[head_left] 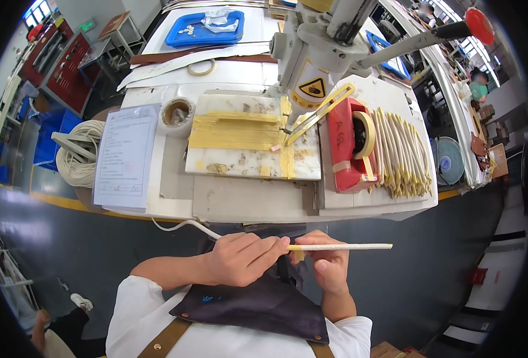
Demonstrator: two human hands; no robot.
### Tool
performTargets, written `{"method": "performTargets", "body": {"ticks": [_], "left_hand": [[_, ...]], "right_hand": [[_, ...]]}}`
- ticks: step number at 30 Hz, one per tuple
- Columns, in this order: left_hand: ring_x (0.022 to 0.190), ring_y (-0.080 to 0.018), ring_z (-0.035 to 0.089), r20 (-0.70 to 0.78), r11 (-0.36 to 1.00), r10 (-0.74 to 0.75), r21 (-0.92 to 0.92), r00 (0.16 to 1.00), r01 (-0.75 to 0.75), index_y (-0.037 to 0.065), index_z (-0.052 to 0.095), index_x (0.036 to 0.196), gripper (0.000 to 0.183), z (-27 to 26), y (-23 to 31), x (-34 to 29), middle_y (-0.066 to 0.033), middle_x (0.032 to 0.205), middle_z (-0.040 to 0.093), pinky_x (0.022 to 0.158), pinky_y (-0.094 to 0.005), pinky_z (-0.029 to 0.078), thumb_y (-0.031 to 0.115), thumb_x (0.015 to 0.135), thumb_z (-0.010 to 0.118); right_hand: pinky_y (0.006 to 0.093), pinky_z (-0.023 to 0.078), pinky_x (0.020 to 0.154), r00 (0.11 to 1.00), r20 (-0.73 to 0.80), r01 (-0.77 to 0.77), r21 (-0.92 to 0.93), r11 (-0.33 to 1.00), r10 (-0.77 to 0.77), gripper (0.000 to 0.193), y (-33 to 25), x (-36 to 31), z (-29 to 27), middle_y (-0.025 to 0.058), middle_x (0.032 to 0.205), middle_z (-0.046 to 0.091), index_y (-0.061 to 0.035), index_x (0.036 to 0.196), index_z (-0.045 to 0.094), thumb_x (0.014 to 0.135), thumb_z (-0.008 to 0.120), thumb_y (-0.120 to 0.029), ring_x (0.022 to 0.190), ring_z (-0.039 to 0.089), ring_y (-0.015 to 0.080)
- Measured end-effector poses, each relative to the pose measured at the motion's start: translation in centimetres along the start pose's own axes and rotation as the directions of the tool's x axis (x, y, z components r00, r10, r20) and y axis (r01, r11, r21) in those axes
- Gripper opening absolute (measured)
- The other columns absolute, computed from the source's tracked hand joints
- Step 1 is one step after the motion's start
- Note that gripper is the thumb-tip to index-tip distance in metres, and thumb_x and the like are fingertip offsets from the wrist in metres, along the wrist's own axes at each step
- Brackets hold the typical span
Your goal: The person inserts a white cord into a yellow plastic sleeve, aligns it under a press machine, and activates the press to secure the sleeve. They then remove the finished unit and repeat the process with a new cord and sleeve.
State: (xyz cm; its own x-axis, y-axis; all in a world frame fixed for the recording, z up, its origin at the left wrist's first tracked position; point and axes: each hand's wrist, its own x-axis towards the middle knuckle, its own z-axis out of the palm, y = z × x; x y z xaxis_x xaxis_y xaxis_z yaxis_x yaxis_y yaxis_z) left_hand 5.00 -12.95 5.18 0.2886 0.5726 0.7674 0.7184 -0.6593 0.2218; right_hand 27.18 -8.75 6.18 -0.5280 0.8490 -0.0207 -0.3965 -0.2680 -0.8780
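Your left hand (pixel 240 258) and right hand (pixel 329 262) both grip closed on the thin white cord (pixel 341 246) with its yellow tape tab (pixel 298 254), held level just below the tabletop's (pixel 246 206) near edge.

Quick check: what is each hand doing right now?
Left hand: closed, pinching the thin white cord with a yellow tape band.
Right hand: closed on the same cord at the tape.

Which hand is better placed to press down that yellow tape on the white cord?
Probably the right hand: its fingers sit at the yellow tape on the white cord, while the left hand grips the cord beside it.
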Motion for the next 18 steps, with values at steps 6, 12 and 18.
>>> {"method": "performTargets", "body": {"ticks": [6, 12, 18], "left_hand": [[0.058, -0.0101, 0.053, 0.096, 0.998, -0.049, 0.038, 0.994, 0.046, -0.001, 0.073, 0.111, 0.03, -0.7, 0.1, 0.3, -0.0018, 0.083, 0.066, 0.05, -0.0245, 0.044, 0.011, 0.084, 0.077], [0.055, -0.0145, 0.056, 0.264, 0.968, -0.184, -0.117, 0.947, 0.221, 0.001, 0.072, 0.102, 0.024, 0.0, 0.5, -0.6, -0.0038, 0.074, 0.064, 0.049, -0.0264, 0.044, 0.015, 0.084, 0.081], [0.051, -0.0078, 0.053, 0.612, 0.382, -0.391, -0.572, 0.687, 0.726, 0.0, 0.072, 0.098, 0.024, -0.5, 0.1, -0.1, -0.004, 0.066, 0.061, 0.045, -0.0246, 0.039, 0.024, 0.098, 0.071]], "right_hand": [[0.0273, 0.055, 0.069, 0.998, -0.038, -0.056, -0.374, 0.926, 0.046, 0.031, -0.2, 0.2, -0.3, 0.0111, 0.095, 0.071, 0.0018, 0.111, 0.076, 0.081, 0.079, 0.007, 0.08, 0.069, 0.0166], [0.0286, 0.055, 0.063, 0.968, 0.142, 0.238, -0.771, 0.591, -0.205, 0.018, -0.6, 1.6, 0.1, 0.0118, 0.088, 0.072, -0.001, 0.098, 0.075, 0.082, 0.077, 0.007, 0.071, 0.069, 0.0195], [0.0338, 0.057, 0.062, 0.916, 0.323, 0.399, -0.788, 0.469, -0.237, 0.019, -0.9, 2.1, -0.3, 0.0122, 0.088, 0.073, -0.0037, 0.092, 0.073, 0.078, 0.076, 0.008, 0.074, 0.071, 0.0262]]}}
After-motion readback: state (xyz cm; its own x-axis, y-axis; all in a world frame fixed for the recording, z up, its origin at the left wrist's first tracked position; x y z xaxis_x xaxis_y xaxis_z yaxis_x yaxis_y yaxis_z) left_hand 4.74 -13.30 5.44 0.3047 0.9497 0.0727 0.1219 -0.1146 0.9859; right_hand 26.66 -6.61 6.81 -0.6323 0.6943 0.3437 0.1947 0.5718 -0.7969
